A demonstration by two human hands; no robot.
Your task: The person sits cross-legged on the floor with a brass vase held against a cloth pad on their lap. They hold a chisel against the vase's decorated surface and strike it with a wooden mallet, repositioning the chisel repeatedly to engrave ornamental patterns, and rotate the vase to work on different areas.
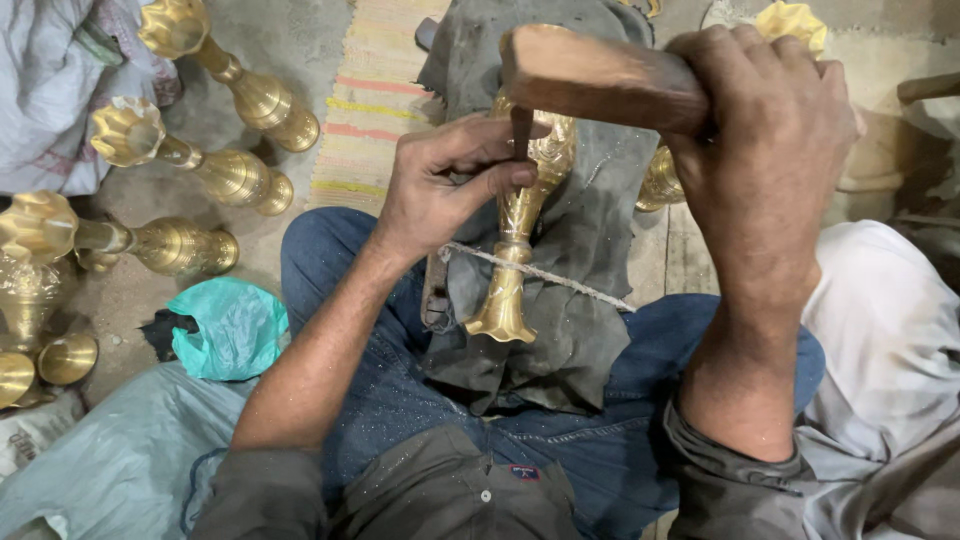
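Note:
My left hand [448,185] pinches a small dark metal punch [521,130] upright against a brass vase [515,240]. The vase lies on a dark grey cloth [590,250] across my lap, its flared foot toward me, with a thin cord [560,277] stretched over its stem. My right hand [765,150] grips a wooden mallet [600,80], whose block head hovers just above the punch top.
Several finished brass vases [230,95] lie on the floor at the left, near a teal plastic bag [235,325]. A striped mat [375,95] lies beyond my knee. Another brass piece [795,22] sits at top right, and white cloth [890,330] at right.

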